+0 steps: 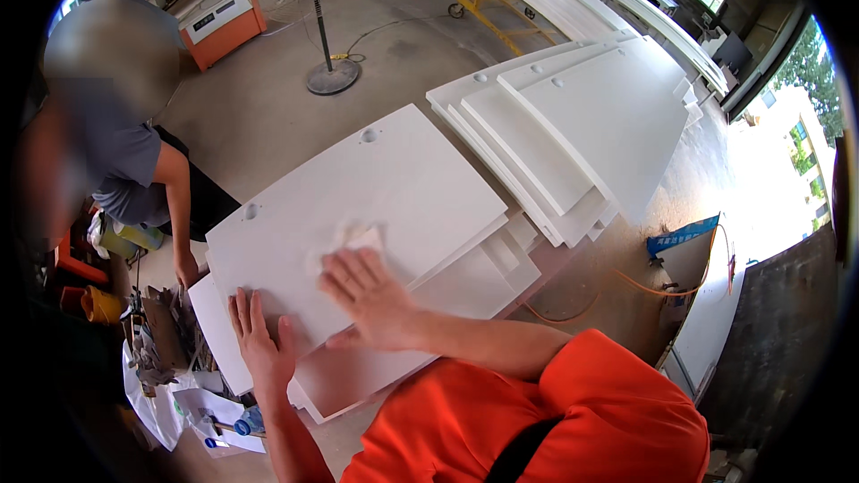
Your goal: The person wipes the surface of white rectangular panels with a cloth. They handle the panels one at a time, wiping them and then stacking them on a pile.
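A white panel (412, 174) with two round recesses near its far edge lies on top of other white panels in front of me. My left hand (264, 344) rests flat on its near left edge, fingers stretched and holding nothing. On the panel's middle, my right hand (371, 300) presses a thin white piece (365, 238) under its fingers; part of it sticks out past the fingertips. Motion blurs this piece, so I cannot tell whether it is cloth or sandpaper. Below the top panel, another panel (358, 380) shows along the near side.
More white panels (608, 107) are stacked at the right. A co-worker's arm (174, 183) reaches down at the left, beside a heap of scraps (165, 331). Beyond stand a fan base (332, 77) and a yellow cart (492, 13). An orange hose (644, 291) runs at the right.
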`<state>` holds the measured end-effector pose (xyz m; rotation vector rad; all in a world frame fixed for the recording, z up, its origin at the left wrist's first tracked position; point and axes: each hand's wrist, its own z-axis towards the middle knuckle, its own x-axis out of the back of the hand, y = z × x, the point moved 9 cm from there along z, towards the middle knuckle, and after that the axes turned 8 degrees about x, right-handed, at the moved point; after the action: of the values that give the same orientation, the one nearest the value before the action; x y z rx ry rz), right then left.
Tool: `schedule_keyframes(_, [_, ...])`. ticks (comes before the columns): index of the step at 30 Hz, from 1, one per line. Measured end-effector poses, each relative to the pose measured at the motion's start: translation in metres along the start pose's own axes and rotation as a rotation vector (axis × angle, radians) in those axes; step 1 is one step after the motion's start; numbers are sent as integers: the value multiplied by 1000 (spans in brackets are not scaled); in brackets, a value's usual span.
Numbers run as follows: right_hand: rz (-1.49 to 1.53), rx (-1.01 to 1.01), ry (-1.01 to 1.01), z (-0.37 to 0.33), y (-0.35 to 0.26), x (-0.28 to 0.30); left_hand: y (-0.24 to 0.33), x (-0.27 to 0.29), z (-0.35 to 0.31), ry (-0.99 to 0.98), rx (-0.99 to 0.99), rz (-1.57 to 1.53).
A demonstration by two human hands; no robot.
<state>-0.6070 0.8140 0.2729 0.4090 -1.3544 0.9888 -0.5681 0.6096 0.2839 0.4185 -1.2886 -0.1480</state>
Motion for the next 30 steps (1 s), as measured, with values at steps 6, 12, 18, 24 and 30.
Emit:
schedule_keyframes(6, [-91, -229, 162, -65, 78, 41, -2, -2, -3, -25, -2, 5])
schedule_keyframes(12, [-221, -400, 215, -101, 94, 54, 2, -6, 0, -17, -17, 6])
schedule_keyframes(18, [-130, -356, 263, -115, 117, 66, 4, 1, -5, -21, -30, 2])
schedule_keyframes(24, [-104, -145, 214, -78, 38, 35, 0, 1, -4, -2, 5, -119])
schedule_keyframes(30, [-324, -253, 275, -111, 135, 76, -31, 6, -23, -18, 53, -329])
